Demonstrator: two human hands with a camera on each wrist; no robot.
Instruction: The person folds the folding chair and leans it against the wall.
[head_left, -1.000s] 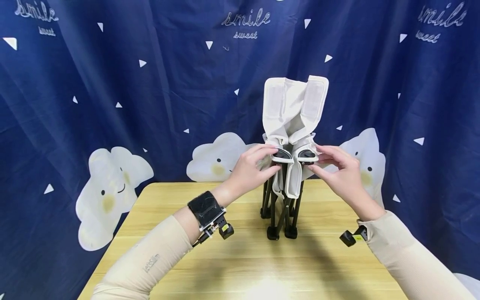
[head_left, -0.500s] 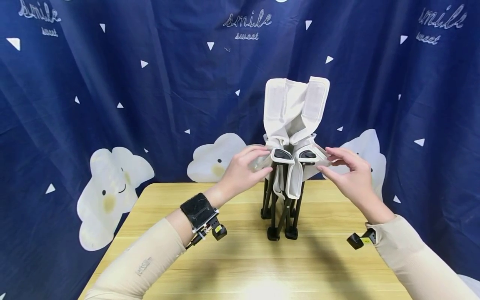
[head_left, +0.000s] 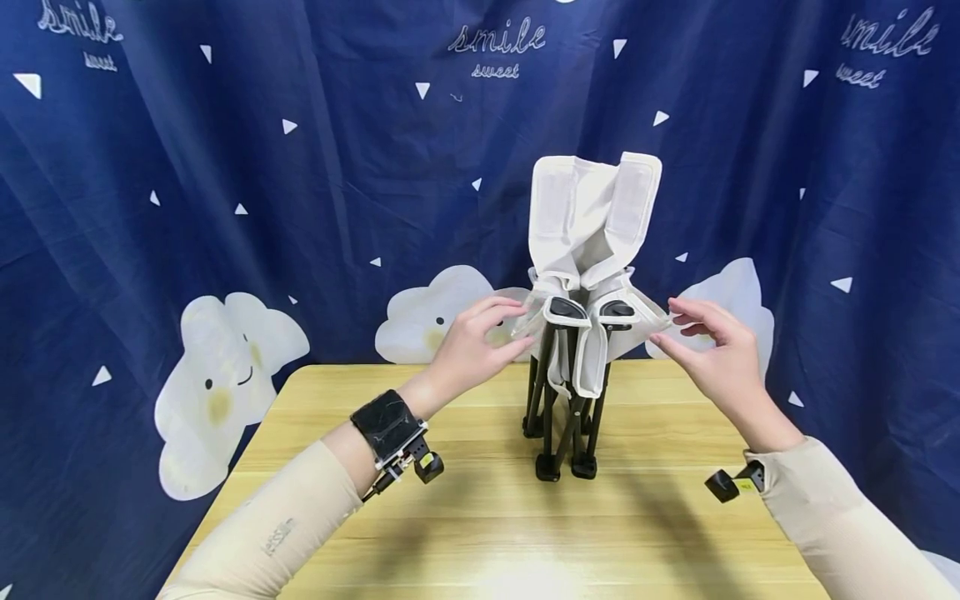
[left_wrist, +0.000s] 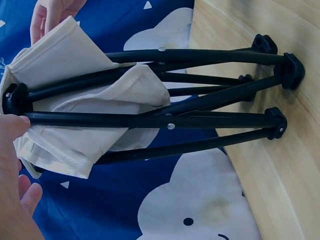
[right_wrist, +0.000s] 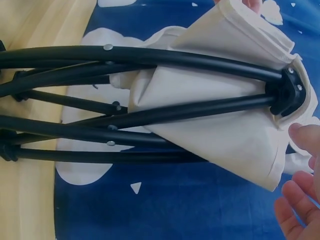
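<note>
Cream canvas still hung bunched on the folding chair (head_left: 573,333), which stood upright near the middle of the desk (head_left: 480,533) with its black legs drawn close together, so most of the opening looked undone. The left hand (head_left: 468,350) pinched the fabric edge at the chair's left corner; the right hand (head_left: 716,354) pinched the flap on the opposite side. Compared with a second earlier, both hands had drawn outward from the black corner caps, pulling the side flaps a little wider, while the frame itself stayed closed.
</note>
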